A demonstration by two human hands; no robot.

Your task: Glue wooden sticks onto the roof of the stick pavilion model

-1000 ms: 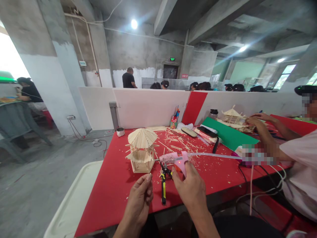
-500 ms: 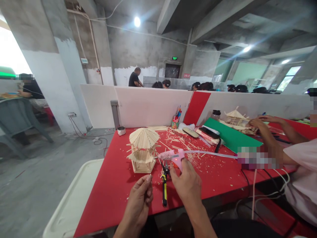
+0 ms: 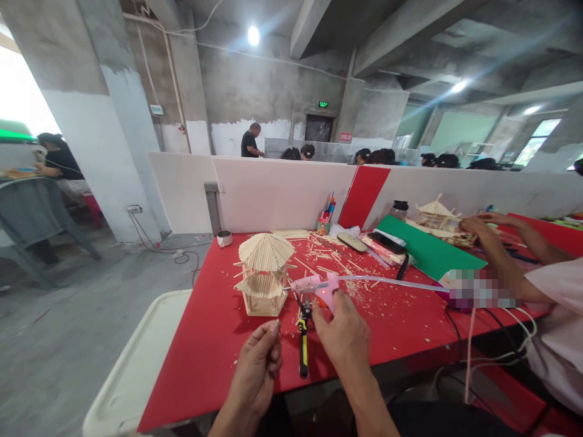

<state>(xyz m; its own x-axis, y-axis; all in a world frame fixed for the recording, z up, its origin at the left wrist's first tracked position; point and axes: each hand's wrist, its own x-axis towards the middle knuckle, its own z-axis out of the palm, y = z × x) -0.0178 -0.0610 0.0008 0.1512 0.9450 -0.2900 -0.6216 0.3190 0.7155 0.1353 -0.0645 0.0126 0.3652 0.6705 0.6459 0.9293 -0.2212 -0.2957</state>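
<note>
A small pavilion model of wooden sticks (image 3: pixel 264 273) stands on the red table (image 3: pixel 214 346). My right hand (image 3: pixel 341 337) grips a pink glue gun (image 3: pixel 319 288) whose nozzle points left at the model's base. A clear glue stick (image 3: pixel 392 282) trails from its rear. My left hand (image 3: pixel 257 364) hovers low over the table with fingertips pinched together; whether a small stick is between them I cannot tell. Yellow-handled pliers (image 3: pixel 302 343) lie between my hands.
Loose wooden sticks (image 3: pixel 328 258) litter the table behind the glue gun. A co-worker's arms (image 3: pixel 492 249) work on another stick model (image 3: pixel 435 215) over a green mat (image 3: pixel 423 249). A white tray (image 3: pixel 132 370) sits at the left edge. White partition behind.
The view has shifted slightly left and down. Both hands keep nearly the same pose; the glue gun stays by the model.
</note>
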